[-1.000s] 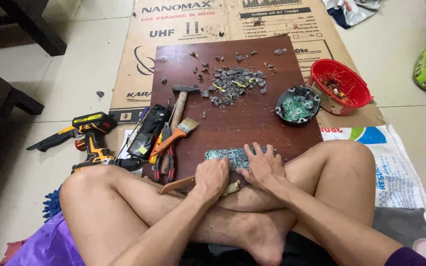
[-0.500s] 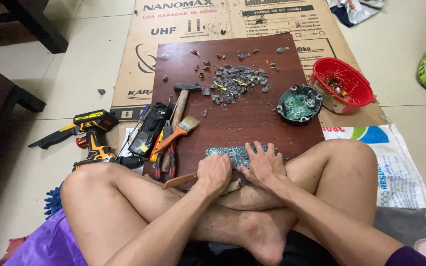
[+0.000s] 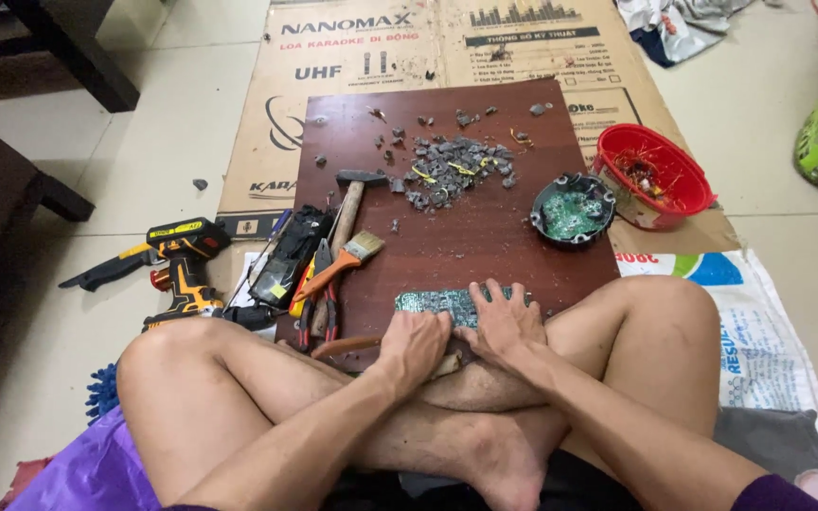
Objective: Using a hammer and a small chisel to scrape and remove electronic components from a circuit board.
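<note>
Sitting cross-legged on the floor, the person presses a green rectangular circuit board (image 3: 439,302) against the near edge of the dark red wooden board (image 3: 485,237); left hand (image 3: 416,343) fingers curled shut beside it, right hand (image 3: 502,325) fingers spread flat on it.

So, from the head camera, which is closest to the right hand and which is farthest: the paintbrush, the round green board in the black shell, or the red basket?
From the right hand:
1. Round green board in its black shell, up and slightly right on the wooden board.
2. Paintbrush, to the left among the tools; close to the first, though a little farther.
3. Red basket, far upper right, off the board.
</note>
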